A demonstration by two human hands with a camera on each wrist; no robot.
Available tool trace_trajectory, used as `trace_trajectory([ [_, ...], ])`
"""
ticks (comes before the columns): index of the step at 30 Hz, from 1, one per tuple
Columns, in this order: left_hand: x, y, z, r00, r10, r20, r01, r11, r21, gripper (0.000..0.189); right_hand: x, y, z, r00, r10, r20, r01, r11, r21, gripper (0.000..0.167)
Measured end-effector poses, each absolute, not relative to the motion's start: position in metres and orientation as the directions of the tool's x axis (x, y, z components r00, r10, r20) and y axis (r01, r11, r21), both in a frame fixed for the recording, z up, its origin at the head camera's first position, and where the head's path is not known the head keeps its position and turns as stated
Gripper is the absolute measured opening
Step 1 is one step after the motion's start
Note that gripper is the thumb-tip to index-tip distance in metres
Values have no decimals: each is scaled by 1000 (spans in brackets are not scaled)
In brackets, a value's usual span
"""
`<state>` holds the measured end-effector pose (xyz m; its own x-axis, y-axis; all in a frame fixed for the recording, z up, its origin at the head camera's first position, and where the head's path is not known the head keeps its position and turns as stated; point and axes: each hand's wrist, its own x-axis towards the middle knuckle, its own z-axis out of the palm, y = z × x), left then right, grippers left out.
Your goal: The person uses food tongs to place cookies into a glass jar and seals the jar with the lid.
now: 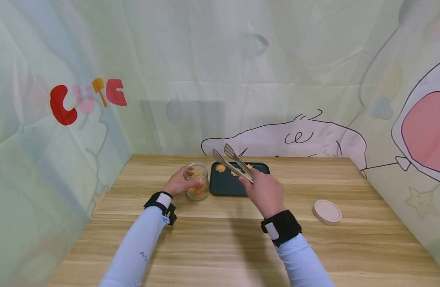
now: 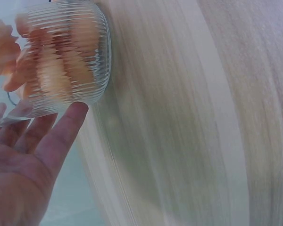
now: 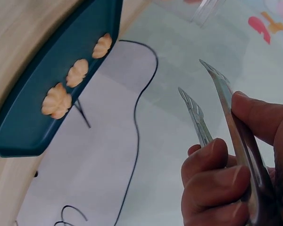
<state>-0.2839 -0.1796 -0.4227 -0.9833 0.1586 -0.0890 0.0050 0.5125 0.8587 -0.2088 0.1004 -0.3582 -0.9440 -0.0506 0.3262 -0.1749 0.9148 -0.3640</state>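
My left hand (image 1: 180,182) grips a clear glass jar (image 1: 197,195) standing on the table, thumb and fingers round its side. In the left wrist view, several golden, ridged cookies (image 2: 54,75) show through the ribbed glass. My right hand (image 1: 265,193) holds metal tongs (image 3: 236,127) with slotted tips. The tips are spread apart, nothing between them, and overlap the dark teal tray (image 1: 227,187) in the head view. Three swirl-shaped cookies (image 3: 56,101) lie in a row on the tray, which is right beside the jar.
A round, pale pink lid (image 1: 327,212) lies flat on the wooden table (image 1: 205,247), to the right of my right hand. Printed fabric walls (image 1: 176,59) rise behind the table and at both sides.
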Motion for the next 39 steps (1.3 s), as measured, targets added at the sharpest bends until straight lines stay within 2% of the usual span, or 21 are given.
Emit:
trace_trajectory([
  [13, -284, -179, -423, -983, 164, -84, 9, 501, 865, 86, -224, 132, -376, -985, 42, 164, -19, 934, -358, 48],
  [17, -285, -180, -424, -983, 161, -88, 3, 493, 870, 86, -224, 140, -382, -990, 64, 126, 15, 934, -357, 41],
  [31, -283, -179, -424, -983, 159, -88, 3, 501, 865, 86, -226, 155, -413, -985, 118, 127, 77, 954, -289, 42],
  [39, -285, -180, -425, -983, 165, -76, 22, 519, 855, 87, -226, 155, -426, -983, 133, 125, 90, 949, -302, 39],
])
